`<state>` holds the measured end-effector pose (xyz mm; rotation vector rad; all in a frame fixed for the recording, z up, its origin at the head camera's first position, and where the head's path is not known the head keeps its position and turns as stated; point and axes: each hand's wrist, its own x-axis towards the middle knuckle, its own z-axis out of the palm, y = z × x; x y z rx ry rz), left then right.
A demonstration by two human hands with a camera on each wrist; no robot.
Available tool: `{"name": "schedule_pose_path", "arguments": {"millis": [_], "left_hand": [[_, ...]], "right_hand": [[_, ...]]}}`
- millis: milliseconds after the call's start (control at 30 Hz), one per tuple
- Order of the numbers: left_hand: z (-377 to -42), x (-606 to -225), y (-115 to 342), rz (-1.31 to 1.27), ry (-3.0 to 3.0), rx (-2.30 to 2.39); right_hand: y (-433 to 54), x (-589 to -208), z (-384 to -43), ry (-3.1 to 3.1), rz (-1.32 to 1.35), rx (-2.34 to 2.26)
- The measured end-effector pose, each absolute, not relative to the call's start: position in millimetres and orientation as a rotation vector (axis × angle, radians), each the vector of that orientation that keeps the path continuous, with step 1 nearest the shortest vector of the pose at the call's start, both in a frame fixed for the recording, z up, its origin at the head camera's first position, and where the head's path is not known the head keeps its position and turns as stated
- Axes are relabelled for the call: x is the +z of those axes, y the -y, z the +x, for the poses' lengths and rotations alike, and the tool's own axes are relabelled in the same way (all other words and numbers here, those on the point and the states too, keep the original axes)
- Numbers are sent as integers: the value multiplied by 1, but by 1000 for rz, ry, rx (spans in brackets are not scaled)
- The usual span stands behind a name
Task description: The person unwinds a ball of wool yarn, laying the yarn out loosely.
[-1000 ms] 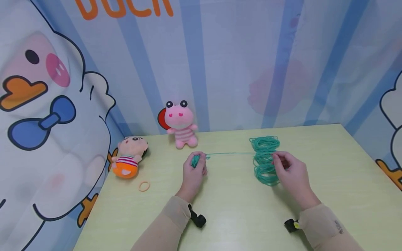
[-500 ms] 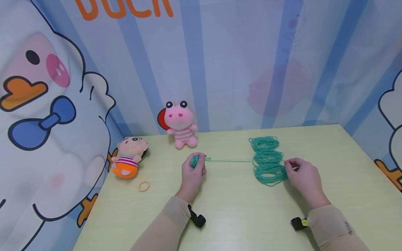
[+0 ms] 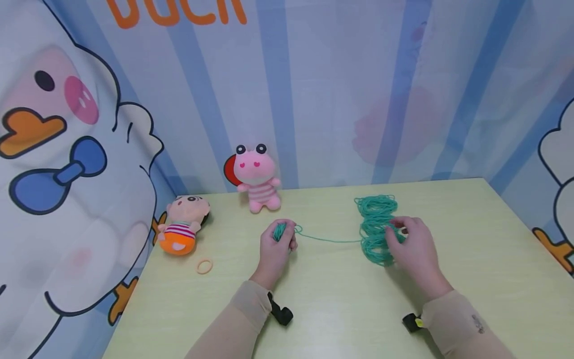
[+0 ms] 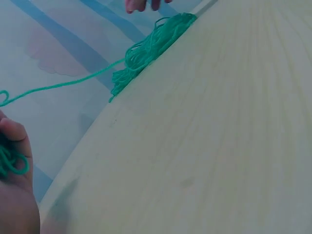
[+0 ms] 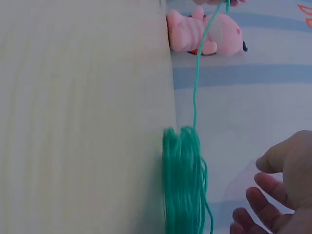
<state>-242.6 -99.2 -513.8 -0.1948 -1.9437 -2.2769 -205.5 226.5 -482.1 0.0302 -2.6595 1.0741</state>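
Note:
A wound bundle of green yarn sits in my left hand, the curled fingers gripping it. From there one slack strand, with a small loop near the fingers, runs right to a larger skein of green yarn on the table. That skein lies in several looped sections. My right hand hovers over its right side, covering part of it in the head view. In the right wrist view, the fingers are loosely bent and apart from the skein, with nothing visible between them.
A pink striped plush toy stands at the back of the table. Left of it lies a plush doll in orange shorts, with a small pale orange ring close by. A blue striped backdrop rises behind the table.
My right hand first moved right with a pinched strand at the skein's edge, then let go and returned left over it. The strand between the hands sags nearer me. My left hand hardly moved.

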Motion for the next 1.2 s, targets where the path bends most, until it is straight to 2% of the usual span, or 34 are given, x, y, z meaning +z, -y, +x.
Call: {"name": "schedule_pose_path", "arguments": {"millis": [167, 467, 733, 933, 1200], "left_hand": [[-243, -514, 101, -215, 1928, -2318], [-244, -515, 100, -229, 1893, -2409], [-242, -514, 100, -268, 1901, -2423], [-241, -511, 100, -279, 1908, -2421], [-242, -513, 102, -329, 1928, -2344]], "right_hand": [[-188, -480, -205, 2637, 274, 1110], [-129, -484, -213, 2730, 531, 1201], [-88, -484, -221, 2810, 569, 1244], [-85, -482, -220, 2736, 516, 1241], [-116, -479, -210, 2644, 434, 1280]]}}
